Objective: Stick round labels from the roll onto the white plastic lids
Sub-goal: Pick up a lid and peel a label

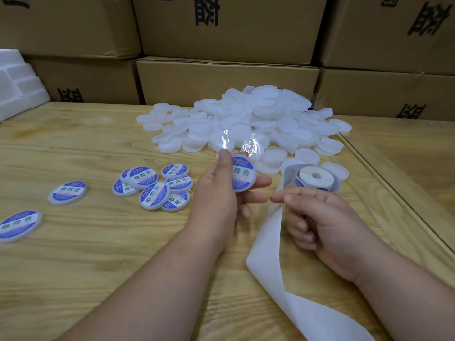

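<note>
Head view: a person's left hand (216, 188) holds a labelled lid (242, 174) upright above a wooden desk (73, 262), thumb pressed on its top edge and fingers curled behind it, the grip closed round the rim. The blue-and-white label faces the camera. Two clear round films (252, 147) stand up just behind the lid; what holds them cannot be told.

Right hand (317, 217) hovers just beside the left, its lower fingers curled into the palm and the forefinger and thumb stretched toward the lid. White backing strip (270, 244) runs under this hand and trails off toward the near edge of the desk; whether the fingertips pinch it cannot be told.

Label roll (316, 178) lies flat on the desk just beyond the right hand, blue labels showing at its edge.

A heap of plain white lids (246, 121) covers the far middle of the desk. Finished lids (157, 188) lie in a loose cluster left of the hands, some overlapping, with two more (67, 193) well apart toward the left edge.

Cardboard boxes (226, 80) are stacked behind the desk, and white foam blocks (17, 84) sit at far left.
</note>
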### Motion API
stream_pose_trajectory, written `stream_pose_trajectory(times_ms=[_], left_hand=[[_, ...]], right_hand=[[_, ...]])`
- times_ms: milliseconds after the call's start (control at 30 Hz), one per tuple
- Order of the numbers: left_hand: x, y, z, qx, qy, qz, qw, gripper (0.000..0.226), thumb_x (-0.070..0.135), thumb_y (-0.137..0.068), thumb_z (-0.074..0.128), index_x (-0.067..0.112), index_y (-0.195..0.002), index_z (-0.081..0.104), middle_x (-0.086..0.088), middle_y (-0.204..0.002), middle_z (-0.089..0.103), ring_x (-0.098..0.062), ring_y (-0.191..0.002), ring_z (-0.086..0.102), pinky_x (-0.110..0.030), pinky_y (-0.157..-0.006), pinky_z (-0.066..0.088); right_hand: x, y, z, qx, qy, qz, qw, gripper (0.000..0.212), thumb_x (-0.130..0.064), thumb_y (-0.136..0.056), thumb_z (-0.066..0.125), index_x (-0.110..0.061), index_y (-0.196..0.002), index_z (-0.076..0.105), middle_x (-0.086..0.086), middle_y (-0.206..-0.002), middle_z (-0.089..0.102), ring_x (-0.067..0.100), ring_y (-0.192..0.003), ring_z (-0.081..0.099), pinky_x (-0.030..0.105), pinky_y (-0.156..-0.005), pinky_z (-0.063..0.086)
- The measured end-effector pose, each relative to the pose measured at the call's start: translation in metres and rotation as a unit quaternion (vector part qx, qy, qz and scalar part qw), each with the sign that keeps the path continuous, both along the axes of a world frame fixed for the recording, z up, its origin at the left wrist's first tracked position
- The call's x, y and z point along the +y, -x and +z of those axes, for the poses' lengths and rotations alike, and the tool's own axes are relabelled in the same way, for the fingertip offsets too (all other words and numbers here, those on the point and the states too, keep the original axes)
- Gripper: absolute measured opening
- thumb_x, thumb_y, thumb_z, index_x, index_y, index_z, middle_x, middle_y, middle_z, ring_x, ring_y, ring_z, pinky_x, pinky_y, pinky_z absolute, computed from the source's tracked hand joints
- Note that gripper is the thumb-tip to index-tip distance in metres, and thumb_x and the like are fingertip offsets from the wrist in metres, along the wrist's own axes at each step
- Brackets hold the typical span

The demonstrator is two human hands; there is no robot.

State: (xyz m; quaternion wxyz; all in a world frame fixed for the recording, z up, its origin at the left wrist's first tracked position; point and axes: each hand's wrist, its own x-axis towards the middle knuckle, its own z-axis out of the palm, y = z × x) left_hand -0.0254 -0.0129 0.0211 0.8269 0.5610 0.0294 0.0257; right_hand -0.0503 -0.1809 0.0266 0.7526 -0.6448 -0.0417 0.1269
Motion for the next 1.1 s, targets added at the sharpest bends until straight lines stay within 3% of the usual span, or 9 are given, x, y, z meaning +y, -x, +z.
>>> stream_pose_trajectory(times_ms=[67,133,233,533,633,733,867,967,1100], left_hand=[[0.0,0.002,0.003,0.019,0.0,0.015,1.0,0.045,0.063,-0.101,0.036,0.032,-0.091,0.067,-0.005,-0.065,0.071,-0.015,-0.038,0.05,-0.018,-0.035,0.031],[-0.001,0.002,0.004,0.031,0.002,0.026,0.999,0.041,0.06,-0.101,0.041,0.037,-0.079,0.068,-0.001,-0.056,0.06,-0.012,-0.037,0.042,-0.017,-0.036,0.03],[-0.001,0.0,0.003,0.017,0.021,0.032,0.999,0.02,0.046,-0.101,0.054,0.031,-0.09,0.062,0.0,-0.058,0.059,-0.011,-0.043,0.044,-0.019,-0.038,0.032],[0.009,-0.008,0.003,0.066,0.213,0.049,0.974,0.014,0.02,-0.094,0.069,0.018,-0.108,0.065,0.003,-0.094,0.078,-0.004,-0.057,0.06,-0.017,-0.047,0.044],[0.014,-0.01,0.003,0.076,0.284,0.058,0.954,0.009,0.011,-0.092,0.069,0.013,-0.101,0.071,0.005,-0.102,0.078,-0.003,-0.061,0.062,-0.016,-0.051,0.045],[0.017,-0.011,0.004,0.071,0.319,0.074,0.942,0.014,0.019,-0.092,0.068,0.014,-0.105,0.07,0.009,-0.103,0.078,-0.003,-0.069,0.07,-0.017,-0.056,0.046],[0.018,-0.013,0.005,0.065,0.338,0.107,0.933,0.033,0.043,-0.105,0.047,0.016,-0.113,0.064,0.012,-0.103,0.078,-0.007,-0.085,0.076,-0.018,-0.056,0.05],[0.019,-0.013,0.005,0.062,0.351,0.11,0.928,0.037,0.043,-0.105,0.047,0.014,-0.12,0.062,0.01,-0.103,0.078,-0.008,-0.085,0.076,-0.018,-0.055,0.052],[0.02,-0.01,0.007,0.059,0.35,0.095,0.93,0.026,0.035,-0.106,0.048,0.014,-0.114,0.06,0.005,-0.101,0.079,-0.013,-0.087,0.077,-0.022,-0.062,0.053]], right_hand=[[0.0,0.0,0.0,0.0,0.001,0.0,1.0,0.026,-0.01,-0.098,0.053,-0.012,-0.088,0.077,0.003,-0.053,0.037,0.012,-0.041,0.028,0.018,-0.038,0.021],[0.0,0.0,0.0,-0.002,0.005,0.002,1.0,0.026,-0.011,-0.098,0.053,-0.013,-0.088,0.077,0.003,-0.053,0.038,0.012,-0.042,0.029,0.019,-0.038,0.021],[0.0,0.0,0.0,-0.004,0.007,0.004,1.0,0.029,-0.012,-0.097,0.053,-0.017,-0.084,0.079,0.002,-0.053,0.038,0.011,-0.043,0.029,0.02,-0.037,0.021],[0.0,0.0,0.0,-0.013,0.006,0.007,1.0,0.029,-0.011,-0.098,0.053,-0.017,-0.084,0.078,0.003,-0.054,0.038,0.012,-0.043,0.029,0.02,-0.037,0.024],[0.0,0.0,0.0,-0.013,0.004,0.005,1.0,0.029,-0.01,-0.098,0.053,-0.016,-0.084,0.078,0.003,-0.054,0.038,0.012,-0.043,0.03,0.02,-0.037,0.024],[0.0,0.001,-0.001,-0.016,0.005,0.002,1.0,0.027,-0.011,-0.096,0.054,-0.016,-0.084,0.078,0.003,-0.054,0.038,0.012,-0.043,0.03,0.02,-0.037,0.024],[0.0,0.001,-0.003,-0.034,0.013,-0.028,0.999,0.031,-0.007,-0.097,0.054,-0.019,-0.082,0.078,0.003,-0.055,0.038,0.013,-0.043,0.029,0.021,-0.039,0.023],[0.0,0.004,-0.007,-0.084,0.078,-0.092,0.989,0.031,-0.005,-0.098,0.054,-0.022,-0.087,0.077,0.001,-0.055,0.041,0.014,-0.046,0.031,0.024,-0.04,0.027],[0.004,0.008,-0.009,-0.17,0.187,-0.126,0.959,0.021,-0.013,-0.097,0.061,-0.03,-0.098,0.075,-0.006,-0.062,0.045,0.009,-0.052,0.041,0.015,-0.048,0.038]])
